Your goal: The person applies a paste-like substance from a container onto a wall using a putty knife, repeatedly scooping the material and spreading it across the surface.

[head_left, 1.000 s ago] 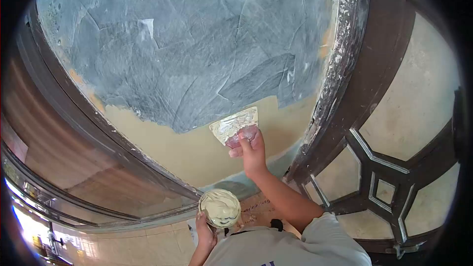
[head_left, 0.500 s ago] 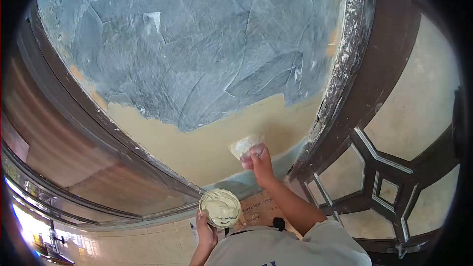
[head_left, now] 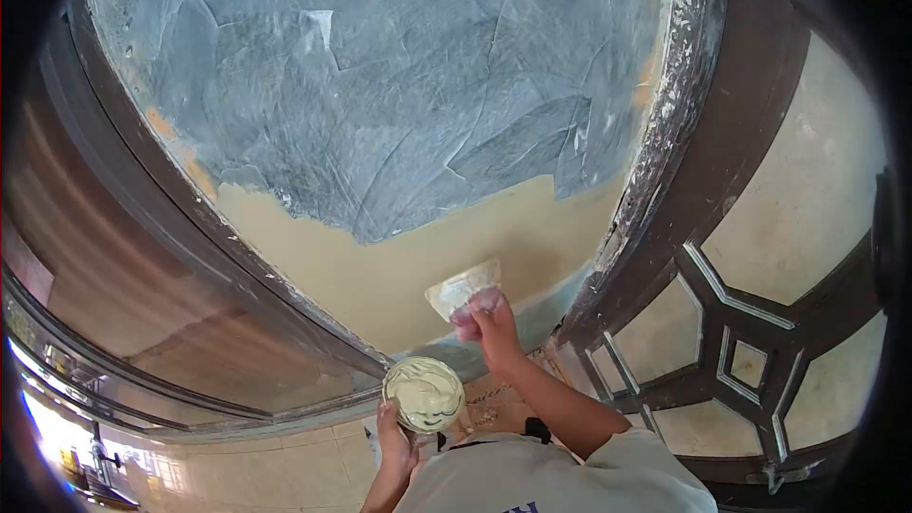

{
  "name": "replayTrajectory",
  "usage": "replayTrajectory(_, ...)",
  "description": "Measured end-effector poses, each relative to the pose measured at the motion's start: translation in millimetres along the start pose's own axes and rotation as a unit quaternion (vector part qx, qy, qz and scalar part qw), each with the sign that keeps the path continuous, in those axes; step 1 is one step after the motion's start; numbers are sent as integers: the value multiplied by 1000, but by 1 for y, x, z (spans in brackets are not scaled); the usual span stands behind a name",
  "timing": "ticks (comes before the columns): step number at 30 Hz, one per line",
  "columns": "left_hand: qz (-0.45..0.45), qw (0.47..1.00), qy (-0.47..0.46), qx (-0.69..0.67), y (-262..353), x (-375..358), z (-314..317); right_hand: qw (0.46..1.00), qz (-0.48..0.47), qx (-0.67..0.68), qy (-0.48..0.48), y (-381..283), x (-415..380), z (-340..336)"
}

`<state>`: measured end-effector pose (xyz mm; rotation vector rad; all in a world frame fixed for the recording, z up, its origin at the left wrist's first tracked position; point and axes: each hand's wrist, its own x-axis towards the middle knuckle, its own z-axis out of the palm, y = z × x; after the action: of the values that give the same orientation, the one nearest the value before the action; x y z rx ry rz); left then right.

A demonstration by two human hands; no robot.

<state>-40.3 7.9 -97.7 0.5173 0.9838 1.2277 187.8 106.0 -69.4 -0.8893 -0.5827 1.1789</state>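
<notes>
My right hand [head_left: 487, 318] is closed round a putty knife [head_left: 464, 289], its wide pale blade smeared with filler and close against the wall. Behind it lies the lower band of cream putty [head_left: 342, 275], smooth and even. Higher up, the wall surface [head_left: 380, 85] is blue-grey with streaks and trowel marks. Low in front of my body, my left hand [head_left: 395, 442] grips a round tub [head_left: 423, 395] by its left side. Pale cream putty with swirled ridges fills the tub.
A paint-specked dark frame [head_left: 679, 85] borders the wall on the right, next to a panelled dark door [head_left: 760, 323]. To the left runs a brown frame [head_left: 218, 256] beside a glossy brown panel [head_left: 123, 256]. Pale floor tiles [head_left: 256, 475] show at the bottom left.
The putty knife in my right hand has moved slightly left and down, and its blade has turned to show more of its face. My left hand still holds the tub.
</notes>
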Motion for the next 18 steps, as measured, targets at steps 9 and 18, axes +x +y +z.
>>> replayTrajectory(9,11,1000,-8,9,9,0,-20,993,-9,78,-85,-43,3,100)
replayTrajectory(18,14,1000,17,6,15,2,-47,998,-54,-25,23,61,13,35)
